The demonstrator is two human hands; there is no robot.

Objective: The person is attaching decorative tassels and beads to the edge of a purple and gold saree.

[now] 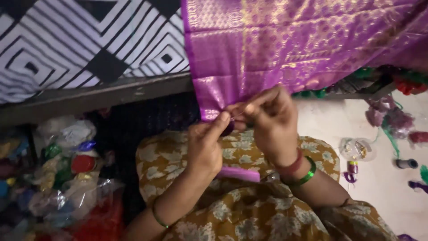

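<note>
A person seated on the floor (383, 178) worked at the lower edge of a purple silk sari (285, 49) woven with gold patterns, which hung down from a raised frame edge (102, 96). The left hand (206, 145) pinched the hem of the cloth between thumb and forefinger, its grip narrow and closed on the fabric beside a small dark tassel (228, 128). The right hand (273, 119), touching the left at the fingertips, held its fingers pressed together on the same hem, apparently on a fine thread too thin to make out. Red and green bangles (299, 172) circled the right wrist, and a thin green bangle (158, 217) the left forearm. A mustard floral garment (249, 209) covered the lap, with a strip of purple cloth (240, 173) lying across it. A black-and-white geometric sheet (84, 44) lay above the frame edge. Plastic bags of coloured thread and beads (62, 178) were heaped at the left, while small thread spools (405, 163) and a clear plastic container (356, 149) sat on the floor at the right.
</note>
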